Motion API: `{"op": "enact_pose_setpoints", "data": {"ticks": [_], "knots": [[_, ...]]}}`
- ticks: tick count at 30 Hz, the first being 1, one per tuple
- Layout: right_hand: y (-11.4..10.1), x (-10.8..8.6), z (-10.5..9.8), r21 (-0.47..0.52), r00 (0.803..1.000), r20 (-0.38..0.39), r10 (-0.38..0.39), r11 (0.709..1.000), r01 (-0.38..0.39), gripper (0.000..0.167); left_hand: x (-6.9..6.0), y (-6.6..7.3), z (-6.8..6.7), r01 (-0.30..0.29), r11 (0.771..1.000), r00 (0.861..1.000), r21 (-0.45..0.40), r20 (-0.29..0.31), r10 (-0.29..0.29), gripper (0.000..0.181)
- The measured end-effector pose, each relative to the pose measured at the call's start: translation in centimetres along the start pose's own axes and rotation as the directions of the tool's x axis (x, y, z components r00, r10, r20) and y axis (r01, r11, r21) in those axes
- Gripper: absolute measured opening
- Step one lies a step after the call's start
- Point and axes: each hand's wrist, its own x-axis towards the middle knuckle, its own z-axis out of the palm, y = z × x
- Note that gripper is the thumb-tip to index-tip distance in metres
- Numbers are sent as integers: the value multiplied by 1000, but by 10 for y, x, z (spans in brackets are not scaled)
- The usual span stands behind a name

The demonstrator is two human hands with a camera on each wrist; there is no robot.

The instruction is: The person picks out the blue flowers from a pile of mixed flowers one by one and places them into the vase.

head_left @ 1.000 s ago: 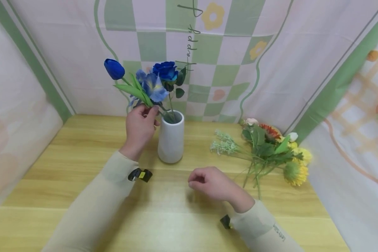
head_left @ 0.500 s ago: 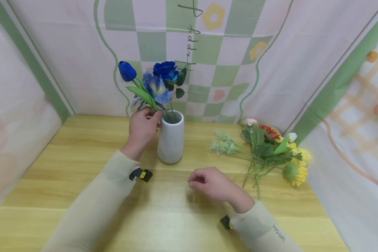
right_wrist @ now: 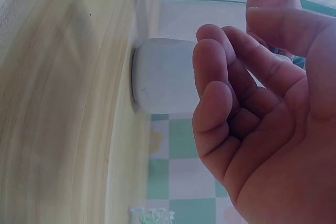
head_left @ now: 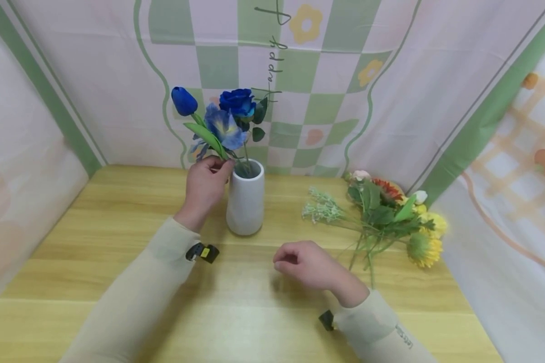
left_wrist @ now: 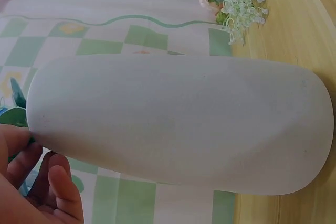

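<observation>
A white vase point(head_left: 245, 201) stands upright on the table with a blue rose point(head_left: 238, 103) and a light-blue iris-like flower point(head_left: 227, 128) at its mouth. At the left side of its rim, my left hand point(head_left: 204, 189) pinches the stem of a blue tulip point(head_left: 184, 101), which leans to the left. The tulip's lower stem is hidden by the fingers and the rim. Loosely curled and holding nothing, my right hand point(head_left: 311, 266) hovers over the table to the right of the vase. In the right wrist view, its palm point(right_wrist: 283, 150) is bare.
On the right of the wooden table point(head_left: 250, 312) lies a pile of flowers: a yellow flower point(head_left: 424, 249), a red-orange flower point(head_left: 387, 189), a white tulip bud point(head_left: 420, 197) and small white sprigs point(head_left: 322, 206). A patterned cloth point(head_left: 295, 121) hangs behind.
My left hand has moved slightly right and down, bringing the blue tulip closer to the vase. Over the last half second it has barely moved. My right hand has stayed in place.
</observation>
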Motion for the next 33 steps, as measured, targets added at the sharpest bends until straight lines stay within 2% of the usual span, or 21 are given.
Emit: {"op": "enact_pose_setpoints", "data": {"ticks": [6, 9, 12, 15, 19, 22, 26, 28, 33], "knots": [[3, -2, -1, -1, 1000, -13, 6, 1000, -6, 10, 0, -2, 1, -8, 1000, 1000, -2, 11, 8, 29], [5, -4, -2, -3, 999, -31, 20, 1000, -20, 12, -1, -7, 1, -6, 1000, 999, -6, 49, 6, 33], [7, -6, -5, -6, 999, -42, 30, 1000, -30, 13, -5, -18, -2, 9, 1000, 995, -1, 101, -9, 38], [11, -9, -6, -7, 999, -40, 32, 999, -32, 14, -10, -31, -8, 14, 999, 990, 40, 143, -20, 41], [21, -16, -9, -28, 997, -53, 50, 998, -51, 14, -16, -47, -21, -27, 986, 981, 163, 194, -6, 44], [29, -23, -13, -55, 993, -79, 83, 995, -87, 12, -22, -59, -32, -84, 957, 969, 277, 248, 13, 52], [38, -34, -23, -70, 983, -122, 136, 987, -145, 10, -30, -70, -49, -169, 892, 953, 419, 301, 39, 65], [41, -38, -30, -69, 978, -140, 157, 983, -167, 12, -34, -74, -58, -193, 855, 951, 482, 308, 41, 68], [46, -44, -44, -88, 961, -189, 202, 971, -221, 17, -41, -87, -78, -204, 773, 953, 600, 303, 16, 72]]}}
